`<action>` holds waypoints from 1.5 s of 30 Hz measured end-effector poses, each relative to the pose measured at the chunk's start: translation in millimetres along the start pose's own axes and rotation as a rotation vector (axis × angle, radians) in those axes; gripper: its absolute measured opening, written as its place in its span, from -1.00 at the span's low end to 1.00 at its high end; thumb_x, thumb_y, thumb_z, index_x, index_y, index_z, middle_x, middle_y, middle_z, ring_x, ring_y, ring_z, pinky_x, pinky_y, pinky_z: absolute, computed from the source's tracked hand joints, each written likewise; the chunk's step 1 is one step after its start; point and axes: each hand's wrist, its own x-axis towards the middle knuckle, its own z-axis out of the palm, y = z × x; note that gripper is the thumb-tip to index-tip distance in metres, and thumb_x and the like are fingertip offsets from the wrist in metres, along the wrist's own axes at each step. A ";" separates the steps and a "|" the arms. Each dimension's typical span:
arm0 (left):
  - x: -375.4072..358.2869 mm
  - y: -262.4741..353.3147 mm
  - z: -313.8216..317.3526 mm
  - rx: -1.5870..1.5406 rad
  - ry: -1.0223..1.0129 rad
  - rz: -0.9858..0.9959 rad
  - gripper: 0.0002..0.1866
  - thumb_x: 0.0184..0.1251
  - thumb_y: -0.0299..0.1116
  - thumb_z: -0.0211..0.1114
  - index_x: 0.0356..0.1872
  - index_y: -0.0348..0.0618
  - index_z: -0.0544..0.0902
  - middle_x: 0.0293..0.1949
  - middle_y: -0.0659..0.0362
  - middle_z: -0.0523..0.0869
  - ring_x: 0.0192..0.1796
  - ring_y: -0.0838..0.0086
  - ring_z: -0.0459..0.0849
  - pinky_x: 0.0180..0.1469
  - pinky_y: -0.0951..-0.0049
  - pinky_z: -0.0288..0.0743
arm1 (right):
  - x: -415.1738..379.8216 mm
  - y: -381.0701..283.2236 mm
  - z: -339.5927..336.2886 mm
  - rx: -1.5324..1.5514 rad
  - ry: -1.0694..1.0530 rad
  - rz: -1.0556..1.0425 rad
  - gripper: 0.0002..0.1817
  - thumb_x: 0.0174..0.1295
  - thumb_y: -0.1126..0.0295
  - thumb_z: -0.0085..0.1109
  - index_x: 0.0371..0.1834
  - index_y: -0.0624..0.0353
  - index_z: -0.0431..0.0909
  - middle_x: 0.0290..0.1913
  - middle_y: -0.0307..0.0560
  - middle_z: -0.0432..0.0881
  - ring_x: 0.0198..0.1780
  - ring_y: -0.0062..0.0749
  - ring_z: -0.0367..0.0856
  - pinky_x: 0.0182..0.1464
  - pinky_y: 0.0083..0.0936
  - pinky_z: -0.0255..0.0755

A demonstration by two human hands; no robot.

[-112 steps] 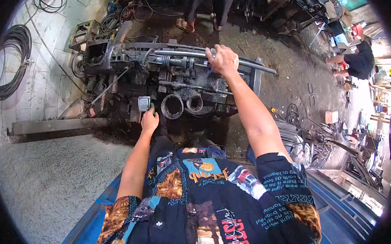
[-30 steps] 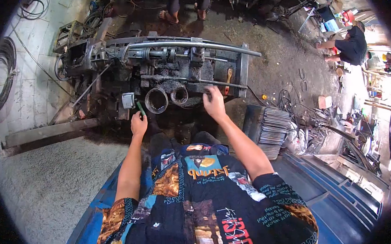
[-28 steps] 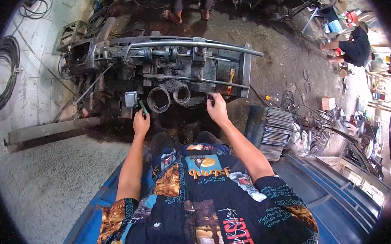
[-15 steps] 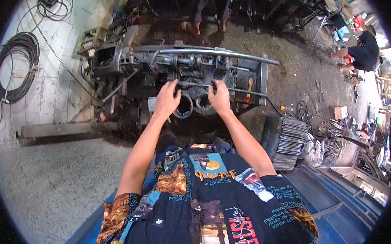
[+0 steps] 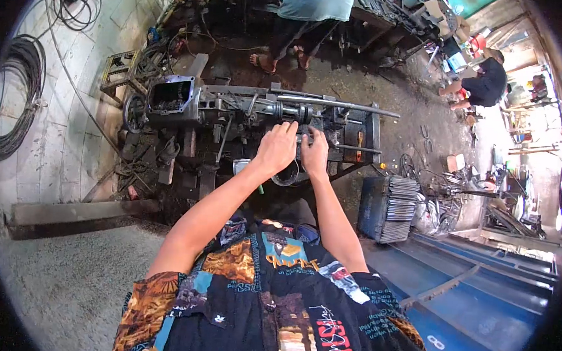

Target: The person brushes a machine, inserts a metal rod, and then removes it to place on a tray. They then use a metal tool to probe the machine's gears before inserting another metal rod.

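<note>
Closer together and farther over the work than in the earlier view, the bare left hand (image 5: 277, 148) and bare right hand (image 5: 314, 153) are just beside each other. Beneath their fingers is the long, dark, grimy metal machine (image 5: 249, 120), on the floor in front of the person. Its long axis runs left to right across the body, the open-topped box (image 5: 171, 96) at its left end, the squared frame at its right. Along its far side lies a long, round, pale steel bar (image 5: 339, 104), nearly parallel, one end jutting rightward past the frame. If it lies loose, a knock could roll it. The dark, ring-collared metal shaft (image 5: 293, 111), pointing the same way, is right by the fingertips; should it turn, it could pinch them. Fingers on both hands are bent, not spread; whether either holds anything cannot be told. Anything slipping might drop into the round metal cup (image 5: 286, 176) under the wrists, its mouth upward.
</note>
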 end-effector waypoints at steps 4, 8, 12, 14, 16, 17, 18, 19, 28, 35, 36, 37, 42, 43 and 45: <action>16.8 23.9 -34.2 -0.109 -0.152 -0.059 -0.57 0.40 -0.32 0.09 0.19 -0.37 0.47 0.06 -0.09 0.59 0.08 0.06 0.58 0.14 0.16 0.50 | 3.5 2.1 -0.2 0.028 0.014 -0.085 -0.67 0.26 0.36 0.14 0.04 0.30 0.54 -0.03 0.20 0.61 0.05 0.13 0.57 0.12 -0.17 0.44; 39.3 30.6 -50.2 -0.087 -0.080 -0.015 -0.54 0.41 -0.28 0.09 0.22 -0.37 0.46 0.12 -0.13 0.58 0.13 0.03 0.56 0.20 0.16 0.47 | 16.3 -5.5 2.1 0.109 -0.034 -0.152 -0.70 0.26 0.37 0.14 -0.01 0.32 0.54 -0.06 0.22 0.61 0.00 0.15 0.57 0.07 -0.13 0.45; 62.5 21.0 -73.8 -0.031 -0.054 -0.080 -0.53 0.41 -0.27 0.11 0.25 -0.33 0.45 0.07 -0.12 0.59 0.12 0.02 0.56 0.18 0.15 0.48 | 33.4 -20.5 1.7 0.129 -0.043 -0.231 -0.70 0.27 0.36 0.13 -0.03 0.33 0.54 -0.08 0.23 0.60 -0.02 0.17 0.57 0.05 -0.11 0.44; 71.8 10.2 -83.9 0.008 -0.062 -0.091 -0.53 0.41 -0.27 0.12 0.25 -0.31 0.45 0.05 -0.10 0.59 0.10 0.02 0.56 0.16 0.15 0.48 | 40.4 -25.4 8.8 0.121 -0.039 -0.234 -0.68 0.28 0.33 0.12 -0.01 0.33 0.55 -0.06 0.24 0.60 0.01 0.18 0.56 0.08 -0.11 0.44; 76.2 -2.5 -88.6 0.039 0.020 -0.060 -0.59 0.36 -0.29 0.15 0.16 -0.29 0.47 0.00 -0.09 0.60 0.05 0.03 0.59 0.08 0.10 0.53 | 44.8 -43.7 9.1 0.094 -0.043 -0.184 -0.67 0.29 0.33 0.12 0.02 0.31 0.55 -0.02 0.24 0.59 0.06 0.18 0.55 0.12 -0.12 0.44; 77.7 -10.9 -91.1 0.050 0.030 -0.051 -0.57 0.37 -0.28 0.14 0.18 -0.29 0.47 0.02 -0.10 0.60 0.06 0.02 0.59 0.09 0.10 0.52 | 44.6 -54.5 5.1 0.068 -0.051 -0.176 -0.64 0.30 0.29 0.11 0.03 0.33 0.55 0.02 0.24 0.59 0.08 0.17 0.55 0.15 -0.14 0.44; 78.2 -20.3 -93.9 0.061 0.039 -0.043 -0.56 0.38 -0.27 0.14 0.20 -0.30 0.46 0.04 -0.11 0.59 0.07 0.02 0.58 0.11 0.10 0.51 | 43.9 -64.3 4.0 0.074 -0.047 -0.168 -0.64 0.30 0.29 0.11 0.03 0.33 0.55 0.02 0.24 0.59 0.08 0.17 0.55 0.15 -0.14 0.44; 78.4 -30.5 -97.0 0.050 0.029 -0.051 -0.54 0.38 -0.26 0.14 0.22 -0.30 0.46 0.05 -0.12 0.59 0.10 0.00 0.56 0.14 0.10 0.49 | 45.1 -72.9 5.0 0.071 -0.116 -0.114 -0.63 0.30 0.26 0.11 0.02 0.34 0.55 0.03 0.23 0.59 0.08 0.17 0.55 0.15 -0.14 0.44; 47.4 -124.5 -140.0 0.075 -0.050 -0.209 -0.46 0.43 -0.13 0.14 0.31 -0.24 0.43 0.25 -0.18 0.49 0.31 -0.03 0.44 0.35 0.14 0.34 | 25.5 -141.4 56.7 0.113 -0.521 0.236 -0.53 0.27 0.10 0.18 -0.11 0.41 0.62 -0.18 0.43 0.65 0.00 0.26 0.62 0.06 -0.13 0.47; -15.7 -236.8 -164.3 0.065 0.026 -0.090 -0.49 0.32 -0.23 0.22 0.21 -0.33 0.49 0.04 -0.12 0.61 0.08 0.00 0.57 0.16 0.14 0.48 | 15.7 -132.3 163.6 0.073 -0.841 0.632 -0.42 0.17 0.03 0.22 -0.19 0.52 0.61 -0.25 0.20 0.71 -0.30 -0.09 0.71 -0.25 -0.25 0.55; -24.5 -247.9 -179.8 0.013 -0.055 -0.146 -0.48 0.36 -0.21 0.20 0.26 -0.31 0.45 0.07 -0.12 0.59 0.13 0.00 0.55 0.18 0.14 0.47 | 14.5 -108.2 186.4 0.130 -0.851 0.626 -0.50 0.23 0.11 0.18 -0.20 0.49 0.62 -0.31 0.13 0.71 -0.39 -0.16 0.69 -0.36 -0.28 0.52; -34.3 -260.2 -192.1 -0.042 -0.133 -0.206 -0.46 0.41 -0.19 0.18 0.31 -0.28 0.42 0.10 -0.12 0.57 0.19 0.00 0.52 0.21 0.14 0.45 | 15.1 -107.9 187.9 0.273 -0.839 0.729 -0.63 0.27 0.20 0.11 -0.27 0.41 0.61 -0.43 0.03 0.64 -0.49 -0.24 0.60 -0.46 -0.31 0.43; -91.9 -341.1 -213.7 -0.022 -0.054 -0.197 -0.51 0.42 -0.19 0.20 0.25 -0.26 0.47 0.03 -0.06 0.61 0.12 0.07 0.58 0.15 0.14 0.50 | 7.9 -179.1 156.9 0.357 -0.707 0.896 -0.64 0.40 0.30 -0.05 -0.61 0.11 0.31 -0.67 -0.30 0.25 -0.70 -0.54 0.14 -0.66 -0.52 -0.03; -102.8 -350.2 -214.8 -0.050 -0.051 -0.244 -0.57 0.37 -0.23 0.21 0.14 -0.29 0.53 -0.02 -0.06 0.63 0.07 0.04 0.60 0.11 0.14 0.51 | 5.4 -185.8 150.0 0.404 -0.670 0.934 -0.64 0.41 0.27 -0.06 -0.59 0.12 0.33 -0.68 -0.30 0.25 -0.71 -0.53 0.14 -0.66 -0.51 -0.03; -128.8 -369.8 -208.7 -0.083 -0.064 -0.321 -0.68 0.32 -0.27 0.23 -0.02 -0.28 0.61 -0.07 -0.05 0.67 0.01 0.02 0.64 0.04 0.13 0.54 | -2.1 -196.9 136.7 0.419 -0.605 0.915 -0.63 0.44 0.21 -0.06 -0.53 0.16 0.37 -0.69 -0.31 0.25 -0.73 -0.53 0.16 -0.67 -0.48 -0.02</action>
